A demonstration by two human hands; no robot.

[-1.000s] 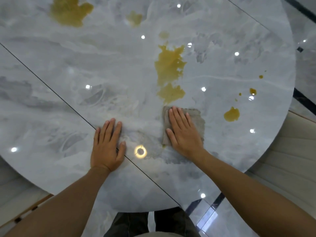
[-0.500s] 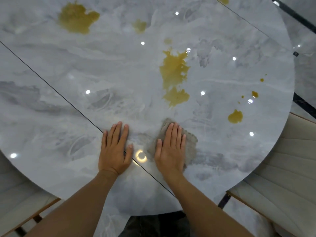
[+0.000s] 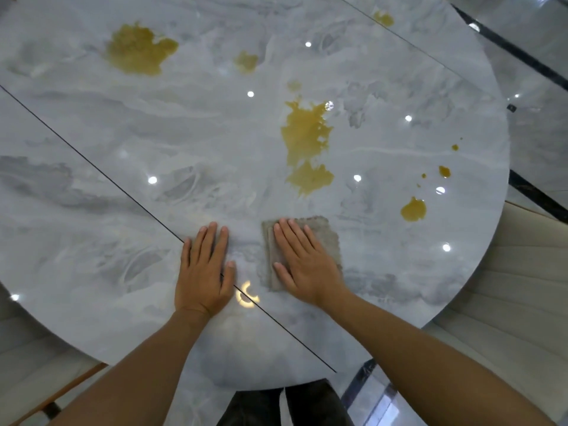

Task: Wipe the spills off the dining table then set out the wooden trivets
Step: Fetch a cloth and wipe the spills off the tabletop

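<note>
A round grey marble dining table (image 3: 92, 186) fills the view. My right hand (image 3: 302, 261) presses flat on a grey-brown cloth (image 3: 330, 238) near the table's front. Flat on the bare marble just left of it rests my left hand (image 3: 204, 269), fingers straight. Yellow spills lie beyond the cloth: a big one in the middle (image 3: 305, 130) with a smaller patch (image 3: 309, 178) below it, another large one at the far left (image 3: 138, 50), a blob at the right (image 3: 414, 209) and small drops (image 3: 444, 171) near the right edge. No trivets are in view.
A cream padded chair (image 3: 510, 296) stands at the table's right edge, and another chair (image 3: 27, 358) shows at the lower left. A dark seam (image 3: 92, 162) crosses the tabletop diagonally. Glossy tiled floor (image 3: 534, 87) lies to the right.
My right hand slid the cloth back toward me and to the left, then a little right again; it now lies squarer. The left hand stayed flat on the table.
</note>
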